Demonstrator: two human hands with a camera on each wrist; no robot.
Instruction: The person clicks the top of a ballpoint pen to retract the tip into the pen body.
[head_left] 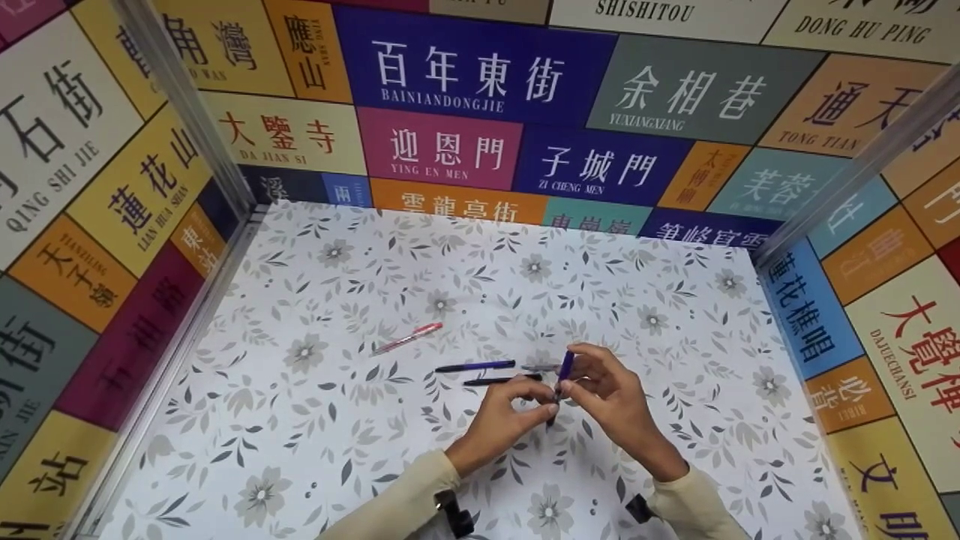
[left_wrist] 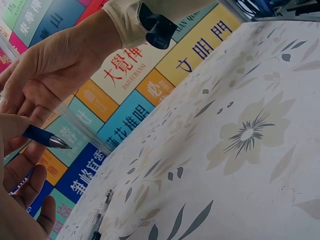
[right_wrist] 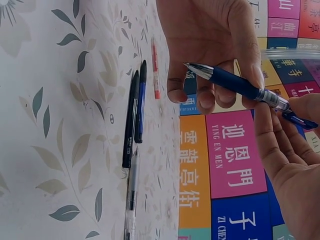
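Between both hands, above the table, is a blue pen [right_wrist: 232,84] with a silver tip and a clear section near its clip end. My left hand [head_left: 504,420] pinches its barrel between thumb and fingers. The clip end is gripped by my right hand [head_left: 619,401], thumb against fingers. In the head view the pen stands nearly upright, tip downward. The left wrist view shows the silver tip poking out past the left thumb, and the right hand [left_wrist: 65,65] behind it. Just beyond the hands lie a blue pen with black ends [head_left: 475,366], a black pen [head_left: 487,381] and a clear pen [right_wrist: 133,195].
A red pen [head_left: 409,338] lies farther left on the table [head_left: 360,435], which has a white cover with grey flowers and leaves. Panels of coloured signs [head_left: 472,67] enclose the back and sides. Transparent posts [head_left: 199,112] stand at the back corners.
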